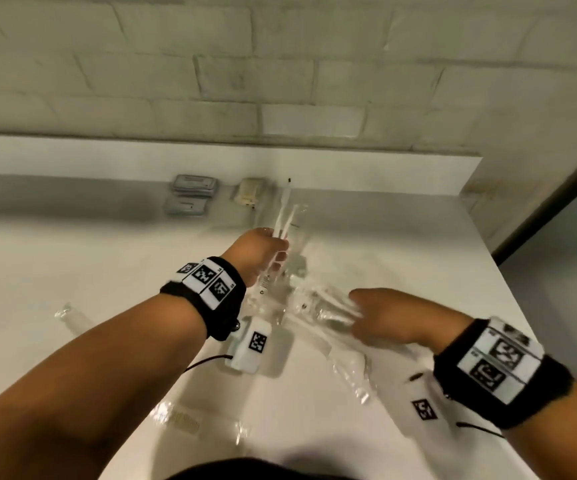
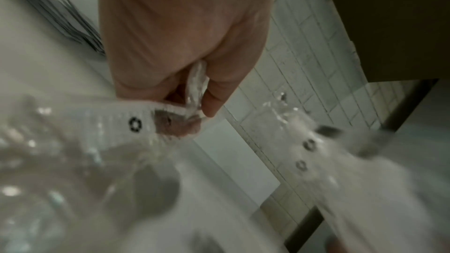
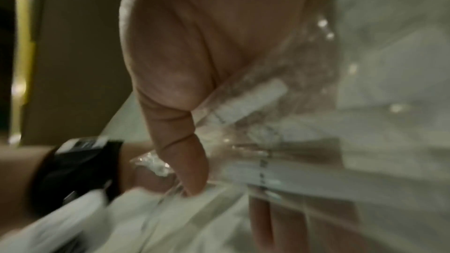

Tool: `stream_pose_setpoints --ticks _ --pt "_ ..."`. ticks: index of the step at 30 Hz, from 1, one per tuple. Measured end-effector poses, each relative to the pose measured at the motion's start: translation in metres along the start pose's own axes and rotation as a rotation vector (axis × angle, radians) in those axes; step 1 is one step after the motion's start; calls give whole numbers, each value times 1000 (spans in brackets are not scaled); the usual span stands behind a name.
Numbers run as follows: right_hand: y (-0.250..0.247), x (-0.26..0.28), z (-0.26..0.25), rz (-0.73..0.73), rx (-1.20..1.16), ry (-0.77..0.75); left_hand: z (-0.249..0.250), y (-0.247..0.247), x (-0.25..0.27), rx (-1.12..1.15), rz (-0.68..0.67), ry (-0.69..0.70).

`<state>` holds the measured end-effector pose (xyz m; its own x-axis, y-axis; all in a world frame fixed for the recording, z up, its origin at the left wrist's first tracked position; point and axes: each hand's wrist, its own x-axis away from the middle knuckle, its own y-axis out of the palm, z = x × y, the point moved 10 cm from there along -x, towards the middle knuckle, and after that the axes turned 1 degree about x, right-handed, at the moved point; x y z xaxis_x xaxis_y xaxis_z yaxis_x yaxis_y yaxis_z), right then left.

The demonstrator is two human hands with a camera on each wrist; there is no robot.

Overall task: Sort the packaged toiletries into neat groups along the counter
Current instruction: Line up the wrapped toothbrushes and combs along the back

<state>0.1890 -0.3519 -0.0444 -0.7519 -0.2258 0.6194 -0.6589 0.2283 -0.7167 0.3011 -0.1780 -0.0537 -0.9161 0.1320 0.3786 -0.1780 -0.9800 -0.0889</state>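
My left hand (image 1: 266,252) grips clear-wrapped white toothbrush packets (image 1: 285,216) that stick up toward the back wall; the left wrist view shows the wrapper (image 2: 194,84) pinched between thumb and fingers. My right hand (image 1: 380,315) holds another bundle of clear-wrapped toothbrush packets (image 1: 328,308) just above the white counter (image 1: 72,258), to the right of and nearer than the left hand. In the right wrist view its thumb (image 3: 185,161) and fingers close round the plastic wrapper (image 3: 250,103). Both bundles are blurred.
Grey flat packets (image 1: 192,194) lie stacked at the back by the wall, a cream-coloured packet (image 1: 250,194) beside them. Loose clear packets lie at the left (image 1: 69,315), near the front edge (image 1: 183,419) and under my right forearm (image 1: 353,372). The counter ends at the right.
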Motion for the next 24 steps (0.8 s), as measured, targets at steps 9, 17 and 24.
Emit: stream_pose_setpoints --ticks 9,17,24 --pt "-106 -75 89 315 -154 264 0 20 -64 -264 63 -94" --pt "-119 -96 12 538 107 -43 17 6 -82 -792 37 78" --pt "-73 -105 -41 415 416 -236 21 15 -80 -1030 -7 162"
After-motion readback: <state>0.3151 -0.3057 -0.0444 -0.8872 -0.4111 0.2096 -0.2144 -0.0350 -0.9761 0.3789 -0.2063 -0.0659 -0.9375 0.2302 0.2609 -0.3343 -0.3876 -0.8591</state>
